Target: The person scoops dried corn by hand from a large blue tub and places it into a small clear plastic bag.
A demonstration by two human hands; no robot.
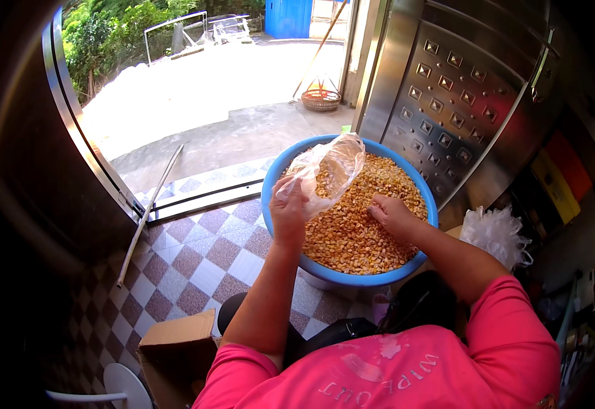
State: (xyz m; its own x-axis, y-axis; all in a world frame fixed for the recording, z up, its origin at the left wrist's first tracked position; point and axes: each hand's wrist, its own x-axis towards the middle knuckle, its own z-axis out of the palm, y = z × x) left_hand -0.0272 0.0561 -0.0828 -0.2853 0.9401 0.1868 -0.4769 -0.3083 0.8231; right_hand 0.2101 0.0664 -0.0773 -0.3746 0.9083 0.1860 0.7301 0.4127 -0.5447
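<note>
A round blue basin (371,279) full of yellow-orange corn kernels (352,238) stands in front of me. My left hand (289,208), above the basin's left side, grips the edge of a clear plastic bag (341,163). The bag's mouth spreads over the far left part of the kernels; whether anything lies inside it I cannot make out. My right hand (393,216) is low over the kernels right of the middle, its fingers curled in against them. What those fingers hold, if anything, is hidden.
An embossed metal door (440,102) stands at the right, near white plastic bags (494,235). On the left a pale stick (149,218) leans across the doorway sill. A cardboard box (178,334) sits near my left elbow. Outside is a wicker basket (321,100).
</note>
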